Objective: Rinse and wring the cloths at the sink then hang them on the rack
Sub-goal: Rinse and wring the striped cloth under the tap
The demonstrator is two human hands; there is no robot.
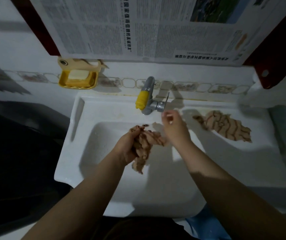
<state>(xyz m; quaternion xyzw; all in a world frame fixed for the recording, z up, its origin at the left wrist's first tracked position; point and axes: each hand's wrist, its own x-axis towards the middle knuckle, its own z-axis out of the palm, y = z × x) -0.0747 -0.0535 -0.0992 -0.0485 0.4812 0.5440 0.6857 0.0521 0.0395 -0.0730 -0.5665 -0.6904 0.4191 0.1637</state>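
**Hands at the basin: one cloth gripped, one waiting on the ledge**

Left hand is curled tight round a bunched brown patterned cloth, holding it over the middle of the sink basin, with a tail of fabric hanging below the fist. Right hand is lifted just beside the tap handle, fingers loosely bent and holding nothing; whether it touches the handle I cannot tell.

A second cloth lies crumpled on the sink's back right ledge, well apart from both hands.

Judging by its folds and droop, the held cloth is soft, limp and probably heavy with water, likely slippery too. Wringing would go best with a hand at each end of the bundle, twisting over the basin.

Room to move is fair: the basin is broad and open toward the front edge, but the tap spout with its yellow tip overhangs the back edge. A yellow soap dish sits on the wall beyond the back left corner. No rack is in view.
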